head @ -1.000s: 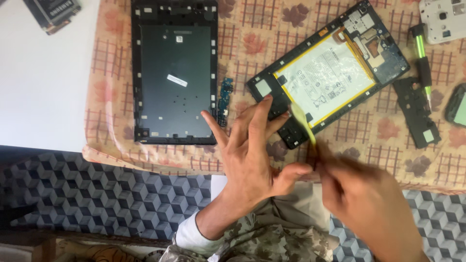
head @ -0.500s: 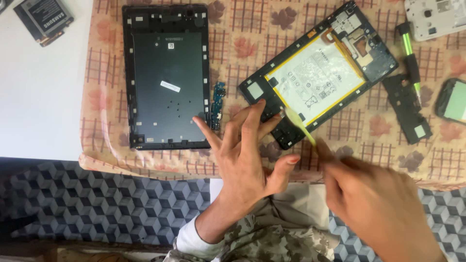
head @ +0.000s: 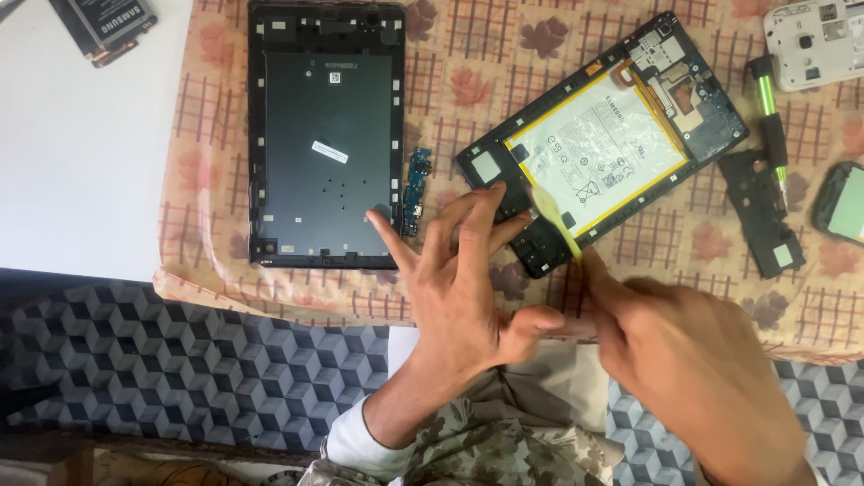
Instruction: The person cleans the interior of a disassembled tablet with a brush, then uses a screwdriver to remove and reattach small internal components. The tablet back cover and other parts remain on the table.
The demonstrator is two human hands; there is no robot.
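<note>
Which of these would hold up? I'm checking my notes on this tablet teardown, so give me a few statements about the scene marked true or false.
1. The left hand presses its fingertips on the lower end of the opened tablet. True.
2. The right hand holds a thin yellow pry tool against the tablet by the battery. True.
3. The back cover lies right of the tablet. False: it lies to its left, on the patterned cloth.
4. The green-handled screwdriver is in the right hand. False: it lies on the cloth, right of the tablet.
5. A small circuit board lies between cover and tablet. True.
</note>
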